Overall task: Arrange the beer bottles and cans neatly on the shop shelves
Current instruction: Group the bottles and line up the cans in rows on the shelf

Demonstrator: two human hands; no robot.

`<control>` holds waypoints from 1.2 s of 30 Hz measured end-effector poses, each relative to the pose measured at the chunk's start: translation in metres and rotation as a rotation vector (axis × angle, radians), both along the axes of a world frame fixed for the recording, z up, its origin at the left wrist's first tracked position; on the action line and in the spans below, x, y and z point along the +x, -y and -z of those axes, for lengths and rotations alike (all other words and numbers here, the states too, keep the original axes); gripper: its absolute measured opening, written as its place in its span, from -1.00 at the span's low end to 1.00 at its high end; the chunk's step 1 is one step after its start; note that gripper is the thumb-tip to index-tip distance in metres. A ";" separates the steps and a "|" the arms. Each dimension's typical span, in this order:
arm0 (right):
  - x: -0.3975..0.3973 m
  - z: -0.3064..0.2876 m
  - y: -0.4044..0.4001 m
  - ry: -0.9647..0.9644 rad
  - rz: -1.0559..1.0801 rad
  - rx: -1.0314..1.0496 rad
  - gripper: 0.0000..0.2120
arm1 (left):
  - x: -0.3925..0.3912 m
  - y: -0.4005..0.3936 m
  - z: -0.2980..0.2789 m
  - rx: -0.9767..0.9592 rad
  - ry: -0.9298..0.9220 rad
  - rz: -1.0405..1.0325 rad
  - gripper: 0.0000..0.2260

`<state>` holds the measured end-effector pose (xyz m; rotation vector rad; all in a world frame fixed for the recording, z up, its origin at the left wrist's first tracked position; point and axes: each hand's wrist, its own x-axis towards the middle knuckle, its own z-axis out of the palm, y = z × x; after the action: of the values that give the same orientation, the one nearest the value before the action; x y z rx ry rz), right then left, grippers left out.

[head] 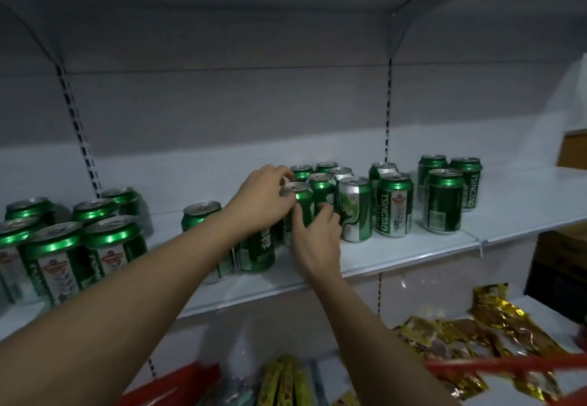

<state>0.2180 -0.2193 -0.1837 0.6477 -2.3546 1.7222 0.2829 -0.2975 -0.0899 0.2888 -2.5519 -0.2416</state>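
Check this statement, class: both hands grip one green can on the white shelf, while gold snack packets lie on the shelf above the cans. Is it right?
One detail is wrong. The head view shows the gold snack packets on the shelf below the cans. The rest stands: the left hand and right hand grip one green can on the white shelf.

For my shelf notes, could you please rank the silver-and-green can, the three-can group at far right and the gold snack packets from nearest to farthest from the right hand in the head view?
1. Silver-and-green can, just right of the right hand.
2. Three-can group, farther right on the shelf.
3. Gold snack packets, on the lower shelf.
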 end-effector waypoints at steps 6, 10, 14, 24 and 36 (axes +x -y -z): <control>-0.008 0.004 0.001 -0.021 -0.081 0.074 -0.41 | -0.030 0.000 -0.013 -0.060 0.181 -0.031 -0.67; -0.012 0.011 0.000 -0.082 -0.031 0.105 -0.34 | -0.030 0.000 -0.011 -0.082 0.191 -0.005 -0.66; -0.014 0.014 0.003 -0.089 -0.018 0.078 -0.39 | -0.026 -0.001 -0.009 -0.048 0.184 0.017 -0.67; 0.004 -0.012 -0.023 -0.137 0.052 -0.256 -0.42 | -0.007 -0.024 -0.037 0.159 0.028 0.185 -0.64; 0.082 -0.126 -0.023 -0.239 -0.319 -0.064 -0.43 | 0.108 0.000 -0.100 0.574 -0.247 0.083 -0.54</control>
<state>0.3002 -0.1964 -0.0580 1.1990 -2.1131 1.7132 0.3913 -0.2970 0.0097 0.3390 -2.2046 -0.9819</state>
